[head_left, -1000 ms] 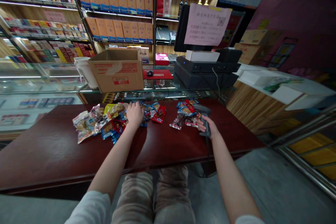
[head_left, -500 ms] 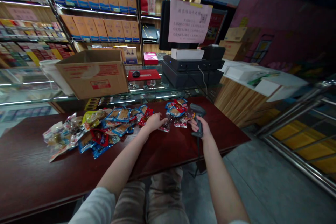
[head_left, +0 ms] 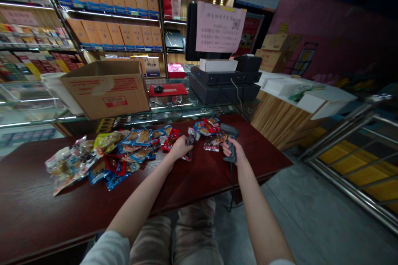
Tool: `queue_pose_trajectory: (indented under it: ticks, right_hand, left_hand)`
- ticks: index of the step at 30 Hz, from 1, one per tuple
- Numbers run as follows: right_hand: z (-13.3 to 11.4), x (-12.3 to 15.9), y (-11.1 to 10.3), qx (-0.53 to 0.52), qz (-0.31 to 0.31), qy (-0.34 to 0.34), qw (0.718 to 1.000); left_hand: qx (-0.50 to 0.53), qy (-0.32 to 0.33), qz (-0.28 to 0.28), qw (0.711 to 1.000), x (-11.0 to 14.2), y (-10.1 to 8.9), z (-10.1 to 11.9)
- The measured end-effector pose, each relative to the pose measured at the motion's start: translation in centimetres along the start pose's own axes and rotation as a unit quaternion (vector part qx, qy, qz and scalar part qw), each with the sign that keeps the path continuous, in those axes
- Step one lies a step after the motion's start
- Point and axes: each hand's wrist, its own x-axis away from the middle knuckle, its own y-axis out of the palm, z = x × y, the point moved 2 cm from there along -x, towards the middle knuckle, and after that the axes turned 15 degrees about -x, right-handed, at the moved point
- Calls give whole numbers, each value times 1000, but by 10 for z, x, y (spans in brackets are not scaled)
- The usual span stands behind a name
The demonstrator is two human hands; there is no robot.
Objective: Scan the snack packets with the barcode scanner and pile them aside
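My left hand is closed on a small dark snack packet, part of it hidden under the fingers. My right hand grips the handle of a dark grey barcode scanner, its head pointing toward the left. Between the hands and slightly beyond them lies a small pile of blue and red snack packets. A dark packet with a pink-white end rests by the scanner. Left of my left hand spreads a larger heap of wrapped snacks.
All this lies on a dark red wooden table. Behind it, a glass counter holds an open cardboard box, a mouse on a red mat, and a dark cash drawer. A metal railing stands at the right.
My left hand has closed on the dark packet and drawn it slightly left, away from the small pile. My right hand still holds the scanner. The view has shifted slightly.
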Motion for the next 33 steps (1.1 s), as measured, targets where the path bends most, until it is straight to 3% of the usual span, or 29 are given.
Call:
queue_pose_trajectory:
  ticks: [4,9,14,19,23,29,33]
  right_hand:
    - [4,2,4,9,-4,28,1000]
    - [18,1,19,22,-25,42,999]
    - [48,-1,56,32,-69,83,994]
    - [85,-9,102,40,-126,113,985]
    - [104,-20,127,45,-144,127,980]
    - [106,-27,141,61,-151,141,977]
    - [89,-25,133,52,-143,116,982]
  left_hand:
    - [70,-1,-6,998,13,-17,-21]
    - [67,14,69,995,35,-40,-49]
    - [0,-22,129,991,52,-47,-72]
    - [-10,-47,137,989,57,-41,-82]
    - [1,-57,130,990,58,-42,-89]
    - [11,-61,122,991,60,-47,-94]
    - [-20,-68,138,988,63,-49,-90]
